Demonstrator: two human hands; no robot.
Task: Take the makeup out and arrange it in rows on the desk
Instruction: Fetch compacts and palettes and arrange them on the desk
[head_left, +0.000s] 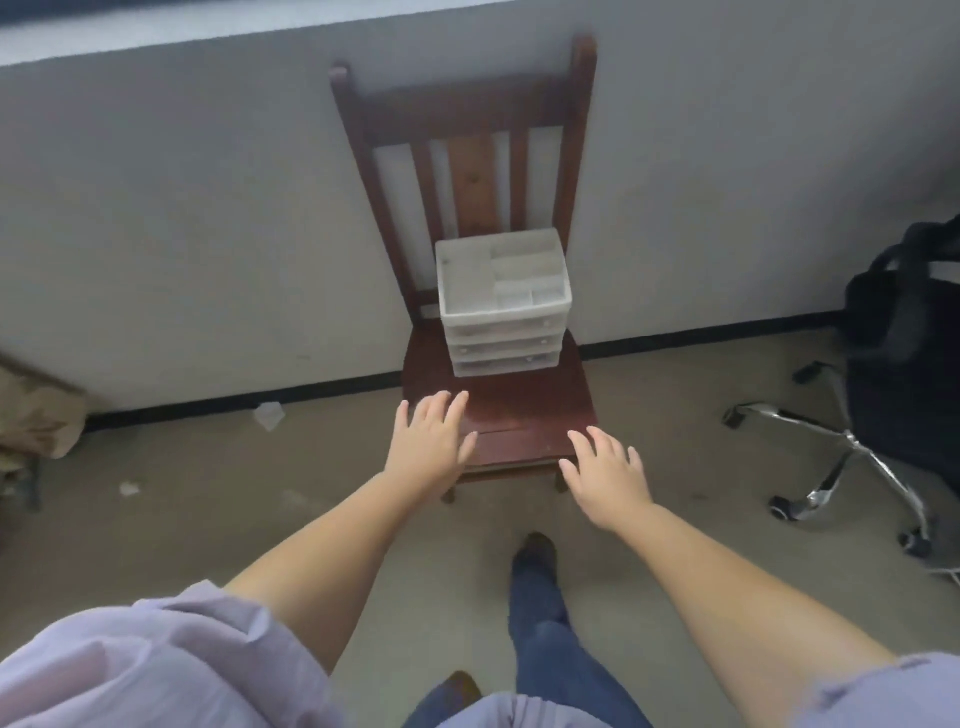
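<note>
both arms reach forward over the floor toward a dark wooden chair (498, 410) that stands with its back against a pale wall. the left hand (428, 447) hovers over the front left part of the seat, palm down, its fingers (457, 408) straight and spread apart, holding nothing. the right hand (605, 475) is held just off the front right corner of the seat, also palm down, fingers (587, 441) straight and spread, holding nothing. whether either hand touches the wood cannot be told.

beyond both sets of fingers, toward the back of the seat and between the two hands in line, sits a translucent plastic organizer (503, 304). it has an open top tray split into several compartments and three shallow drawers stacked below, all pushed in. what lies inside is too blurred to make out. it is apart from both hands, with bare seat between it and the fingertips.

out to the right of the right fingers stands a black office chair (904, 364) with a chrome star base on casters. to the left of the left fingers, a scrap of white paper (269, 414) lies on the floor by the black baseboard. below the hands, a leg in blue trousers and a dark shoe (537, 551) step forward, and lilac sleeves frame the bottom corners.
</note>
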